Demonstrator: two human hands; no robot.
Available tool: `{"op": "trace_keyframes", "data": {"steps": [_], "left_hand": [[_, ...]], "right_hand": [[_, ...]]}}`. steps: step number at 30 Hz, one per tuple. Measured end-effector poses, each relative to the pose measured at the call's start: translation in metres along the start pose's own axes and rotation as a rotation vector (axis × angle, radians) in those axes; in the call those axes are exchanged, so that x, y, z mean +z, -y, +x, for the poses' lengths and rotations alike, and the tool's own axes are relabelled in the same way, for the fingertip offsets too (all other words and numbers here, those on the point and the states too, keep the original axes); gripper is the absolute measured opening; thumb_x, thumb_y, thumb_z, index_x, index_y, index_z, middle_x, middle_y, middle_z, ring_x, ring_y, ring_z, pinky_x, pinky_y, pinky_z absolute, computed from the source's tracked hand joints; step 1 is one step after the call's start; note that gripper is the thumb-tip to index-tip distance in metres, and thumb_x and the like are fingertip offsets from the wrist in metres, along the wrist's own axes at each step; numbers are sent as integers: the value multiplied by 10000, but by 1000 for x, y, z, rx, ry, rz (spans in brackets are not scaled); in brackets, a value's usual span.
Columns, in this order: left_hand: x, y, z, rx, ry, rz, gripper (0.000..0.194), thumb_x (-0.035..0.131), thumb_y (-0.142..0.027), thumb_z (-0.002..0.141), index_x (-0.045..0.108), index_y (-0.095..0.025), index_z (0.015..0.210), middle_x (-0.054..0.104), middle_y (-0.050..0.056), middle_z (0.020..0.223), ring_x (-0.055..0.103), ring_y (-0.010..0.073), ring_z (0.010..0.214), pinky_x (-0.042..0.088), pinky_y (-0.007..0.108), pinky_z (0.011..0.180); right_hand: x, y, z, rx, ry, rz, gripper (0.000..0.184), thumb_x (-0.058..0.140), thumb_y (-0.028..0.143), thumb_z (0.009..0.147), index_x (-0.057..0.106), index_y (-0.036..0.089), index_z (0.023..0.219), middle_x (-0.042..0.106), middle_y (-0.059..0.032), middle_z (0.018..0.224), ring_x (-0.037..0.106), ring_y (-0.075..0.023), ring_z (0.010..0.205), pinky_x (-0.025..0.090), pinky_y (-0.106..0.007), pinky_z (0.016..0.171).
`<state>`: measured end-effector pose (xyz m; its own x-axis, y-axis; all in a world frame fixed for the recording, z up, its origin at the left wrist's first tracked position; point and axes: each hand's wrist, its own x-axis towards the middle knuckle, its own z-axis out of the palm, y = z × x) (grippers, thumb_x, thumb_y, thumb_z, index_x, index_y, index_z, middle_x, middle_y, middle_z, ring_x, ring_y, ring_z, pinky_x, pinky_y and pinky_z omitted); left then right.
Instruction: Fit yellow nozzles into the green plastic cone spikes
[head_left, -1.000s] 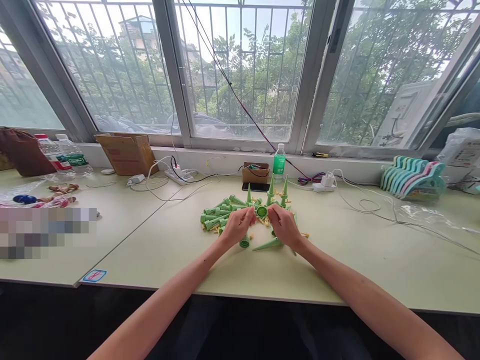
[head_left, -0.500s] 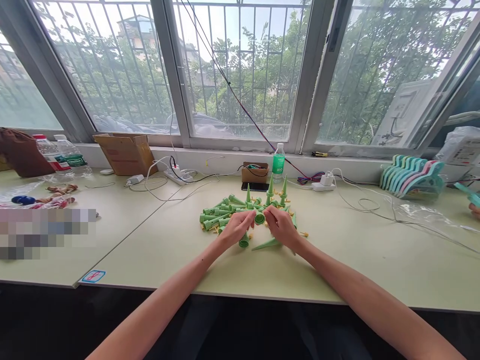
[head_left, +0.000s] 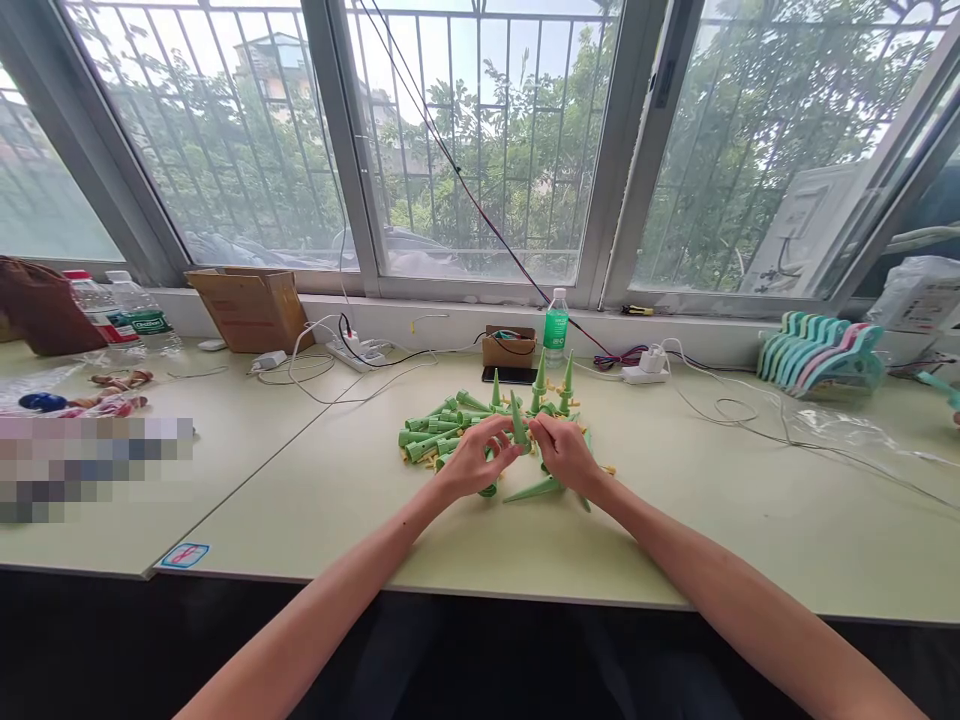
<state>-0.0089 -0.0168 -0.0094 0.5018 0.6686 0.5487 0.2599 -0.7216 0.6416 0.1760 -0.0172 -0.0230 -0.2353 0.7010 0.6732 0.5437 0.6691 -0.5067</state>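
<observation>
Between my hands a green plastic watering spike (head_left: 518, 420) stands with its pointed tip up, tilted slightly left. My left hand (head_left: 478, 460) curls round its left side, fingers and thumb closed on it. At its right side my right hand (head_left: 566, 452) is closed in a pinch; the small part under those fingertips is hidden. Behind and left lies a heap of green spikes (head_left: 431, 440) with small yellow valves. Several spikes stand upright, among them one spike (head_left: 540, 385) at the back. Another loose spike (head_left: 531, 490) lies below my right hand.
Behind the heap are a phone (head_left: 508, 375), a small cardboard box (head_left: 508, 347) and a green-labelled bottle (head_left: 556, 328). White cables and a power strip (head_left: 356, 350) run along the wall. Hangers (head_left: 821, 352) stand at right; a larger carton (head_left: 251, 310) and bottles (head_left: 146, 315) at left.
The held spike has turned from its open round end facing me to its tip pointing up. My left fingers have shifted and bent round it; the right hand has barely moved.
</observation>
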Motion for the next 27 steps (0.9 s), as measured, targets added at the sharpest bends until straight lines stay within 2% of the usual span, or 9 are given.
{"op": "trace_keyframes", "data": {"steps": [5, 12, 16, 19, 27], "left_hand": [[2, 5, -1, 38, -10, 53, 257, 553, -335, 866, 545, -173, 1067, 564, 53, 933, 552, 104, 697, 503, 236, 609], [4, 7, 1, 20, -52, 129, 233, 534, -306, 875, 516, -173, 1066, 584, 67, 967, 572, 119, 739, 496, 242, 627], [3, 6, 2, -5, -87, 128, 228, 528, -304, 878, 522, -174, 1065, 596, 63, 957, 579, 125, 760, 503, 253, 658], [3, 6, 2, -30, -105, 93, 254, 528, -328, 881, 534, -172, 1081, 607, 66, 969, 581, 126, 762, 504, 249, 654], [1, 5, 3, -88, -150, 63, 291, 498, -389, 905, 540, -181, 1104, 628, 62, 1002, 581, 117, 744, 499, 248, 675]], "right_hand": [[3, -3, 0, 9, 10, -5, 388, 325, 384, 983, 366, 199, 645, 404, 40, 544, 292, -96, 498, 261, -234, 510], [-1, 1, 1, 36, 0, 23, 404, 342, 410, 983, 383, 198, 641, 410, 41, 553, 321, -97, 507, 284, -231, 524], [-4, 6, 2, 47, 36, 63, 335, 345, 401, 984, 506, 189, 780, 502, 27, 601, 420, -106, 525, 339, -224, 552], [-6, 8, 2, 50, 37, 82, 298, 357, 395, 982, 537, 186, 870, 536, 14, 647, 457, -114, 547, 354, -224, 562], [-5, 5, 2, 66, -7, 84, 317, 385, 402, 972, 512, 190, 775, 514, 18, 630, 445, -108, 535, 355, -221, 549]]}}
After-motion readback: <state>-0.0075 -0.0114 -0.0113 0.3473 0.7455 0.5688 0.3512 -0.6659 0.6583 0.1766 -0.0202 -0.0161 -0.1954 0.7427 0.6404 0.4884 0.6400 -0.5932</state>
